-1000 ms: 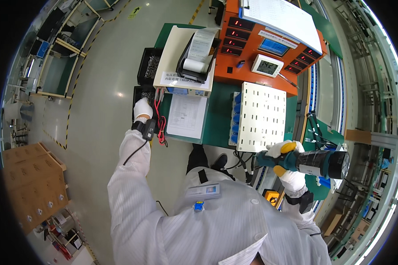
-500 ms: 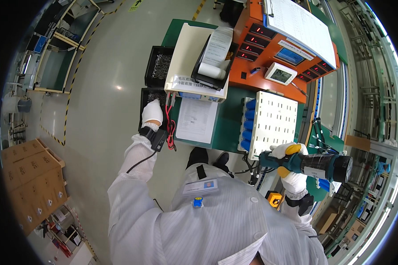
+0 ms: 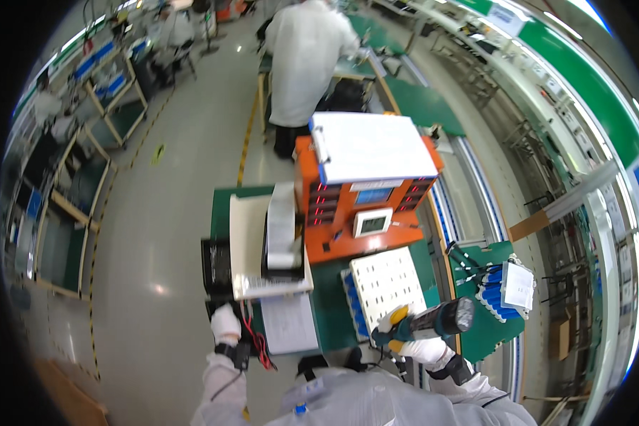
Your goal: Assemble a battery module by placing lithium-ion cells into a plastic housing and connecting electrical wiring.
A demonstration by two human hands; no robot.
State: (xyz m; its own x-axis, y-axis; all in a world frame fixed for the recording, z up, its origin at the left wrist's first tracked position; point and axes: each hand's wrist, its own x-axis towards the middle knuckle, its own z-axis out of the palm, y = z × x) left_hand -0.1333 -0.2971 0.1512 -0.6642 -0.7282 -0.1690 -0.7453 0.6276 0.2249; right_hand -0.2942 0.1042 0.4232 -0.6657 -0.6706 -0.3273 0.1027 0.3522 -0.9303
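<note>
My left hand (image 3: 226,325), in a white glove, reaches to the small black bin (image 3: 211,307) at the bench's left edge. Its fingers point away from me and are too unclear to read. My gloved right hand (image 3: 427,349), with yellow finger covers, grips a teal and black power screwdriver (image 3: 422,323). The tool lies roughly level, its dark rear end to the right. Its front end is beside the near edge of a white slotted panel (image 3: 387,282). Blue cylindrical cells (image 3: 357,305) show along that panel's left side.
An orange meter box (image 3: 355,245) carries a clipboard (image 3: 376,145). Left of it stands a cream instrument (image 3: 248,245) with red leads (image 3: 260,344). A paper sheet (image 3: 289,325) lies on the green bench. Another blue battery pack (image 3: 500,295) is at right. A person (image 3: 305,64) stands ahead.
The view has tilted upward, bringing a co-worker and more of the hall into sight. My left hand stays at the small bin, and my right hand still holds the power screwdriver by the panel.
</note>
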